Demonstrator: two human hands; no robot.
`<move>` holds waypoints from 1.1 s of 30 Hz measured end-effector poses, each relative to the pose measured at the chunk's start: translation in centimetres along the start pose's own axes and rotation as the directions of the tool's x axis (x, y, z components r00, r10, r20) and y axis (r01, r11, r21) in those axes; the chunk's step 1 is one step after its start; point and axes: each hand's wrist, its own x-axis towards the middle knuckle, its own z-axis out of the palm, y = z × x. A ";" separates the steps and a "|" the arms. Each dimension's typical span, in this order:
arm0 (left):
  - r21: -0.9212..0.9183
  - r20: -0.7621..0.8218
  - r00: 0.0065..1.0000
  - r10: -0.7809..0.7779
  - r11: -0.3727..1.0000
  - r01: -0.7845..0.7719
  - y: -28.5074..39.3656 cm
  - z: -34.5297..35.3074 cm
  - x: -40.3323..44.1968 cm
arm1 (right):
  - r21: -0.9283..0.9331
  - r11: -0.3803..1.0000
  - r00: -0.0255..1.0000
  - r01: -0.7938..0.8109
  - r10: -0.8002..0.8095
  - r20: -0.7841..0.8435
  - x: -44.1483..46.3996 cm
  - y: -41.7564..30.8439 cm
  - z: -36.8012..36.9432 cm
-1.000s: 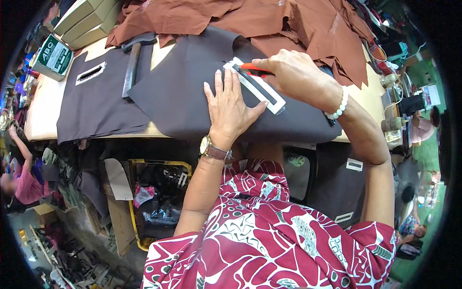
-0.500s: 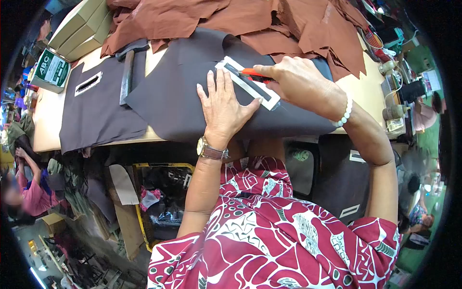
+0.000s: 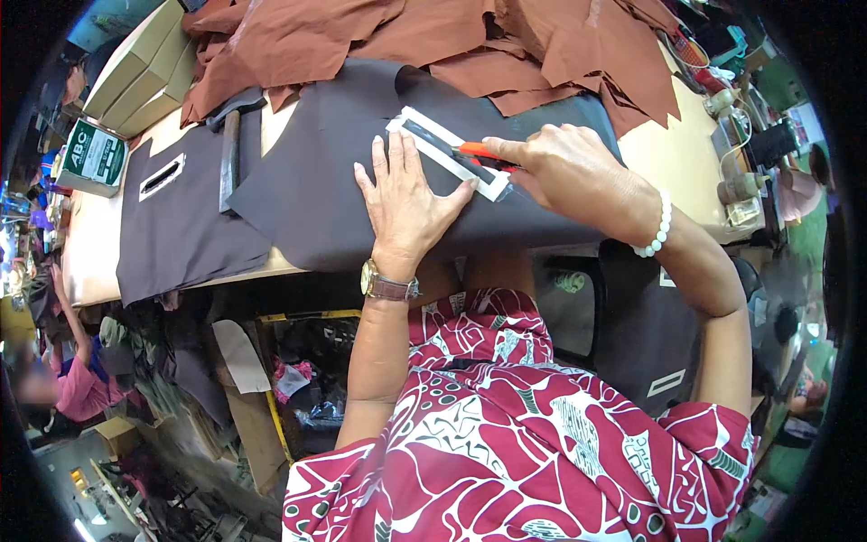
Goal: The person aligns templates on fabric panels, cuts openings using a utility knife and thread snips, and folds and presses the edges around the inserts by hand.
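Observation:
Flat on the dark brown fabric (image 3: 316, 135), my left hand (image 3: 411, 203) lies with its fingers spread and the thumb out. Its fingertips and thumb touch the near edge of a long white rectangular frame (image 3: 442, 161), which slants across the cloth with dark material inside. My right hand (image 3: 569, 167) is closed around an orange and black cutter (image 3: 479, 152), its index finger stretched along the top. The cutter's tip is over the dark strip within the frame; whether it pierces the cloth is too small to see.
Reddish-brown fabric pieces (image 3: 415, 36) are heaped at the back. To the left lie a dark piece with a framed slot (image 3: 163, 176) and a long metal bar (image 3: 229, 158). Boxes (image 3: 144, 63) and a green ABC box (image 3: 93, 155) stand farther left. Another person (image 3: 81, 379) is at far left.
The cutter has shifted down and to the right along the dark strip, with my right hand. My left hand still rests beside the frame. The whole view has tilted slightly.

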 end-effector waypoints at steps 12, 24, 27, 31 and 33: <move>-0.004 0.016 1.000 -0.003 1.000 0.004 0.1 -0.1 0.0 | -0.006 1.000 0.999 -0.026 0.026 -0.047 -4.6 0.3 0.9; -0.162 -0.273 0.955 -0.112 0.984 0.069 -7.3 -2.3 1.1 | 0.746 0.594 0.907 -0.301 0.421 0.030 -6.5 5.5 1.5; 0.081 -0.104 0.927 -0.361 0.925 0.370 -12.2 -3.1 1.1 | 0.736 0.539 0.742 -0.409 0.666 -0.075 -7.1 10.4 3.5; 0.140 -0.162 0.946 -0.281 0.942 0.304 -13.0 -2.4 0.8 | 0.577 0.750 0.718 -0.323 0.592 -0.367 -6.3 14.7 9.2; 0.060 -0.212 0.949 -0.232 0.967 0.249 -13.1 -2.4 1.0 | 0.469 0.771 0.686 -0.431 0.617 -0.385 -5.7 14.1 10.3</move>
